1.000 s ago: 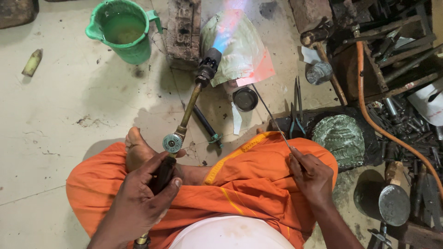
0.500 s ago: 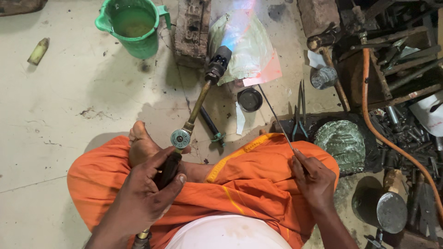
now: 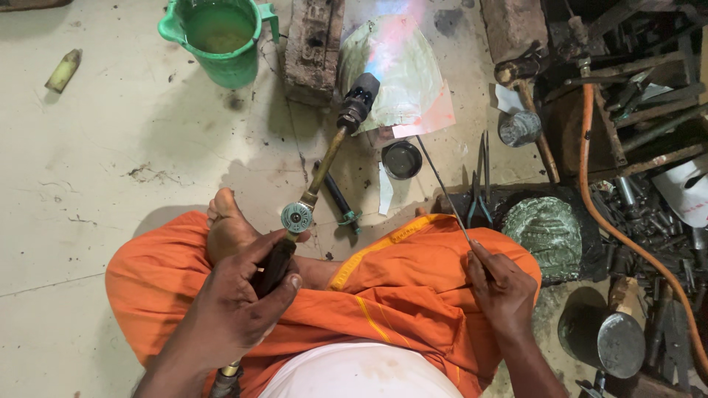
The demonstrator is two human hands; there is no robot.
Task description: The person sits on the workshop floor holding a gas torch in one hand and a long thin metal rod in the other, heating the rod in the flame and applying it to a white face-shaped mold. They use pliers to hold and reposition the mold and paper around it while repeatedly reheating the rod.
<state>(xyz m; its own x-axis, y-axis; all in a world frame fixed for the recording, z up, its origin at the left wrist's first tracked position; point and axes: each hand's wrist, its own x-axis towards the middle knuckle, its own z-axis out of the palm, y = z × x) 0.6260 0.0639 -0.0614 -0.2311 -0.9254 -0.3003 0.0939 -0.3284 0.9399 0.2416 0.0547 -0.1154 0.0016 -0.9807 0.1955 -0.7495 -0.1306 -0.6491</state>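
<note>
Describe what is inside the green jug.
The green jug holds murky greenish liquid, filling it most of the way. Its bottom is hidden by the liquid, so anything sunk there cannot be seen.

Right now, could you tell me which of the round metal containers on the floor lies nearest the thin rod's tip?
The small dark round tin, just left of the rod. The grey tin sits farther right by the hammer handle.

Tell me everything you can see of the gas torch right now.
The gas torch is lit: a pale blue-pink flame leaves its dark nozzle toward the shiny metal sheet. A slim brass-coloured tube runs back to a round greenish knob above a black grip, which the left hand wraps. It points up the picture and away from the person, over the floor, above their foot.
</note>
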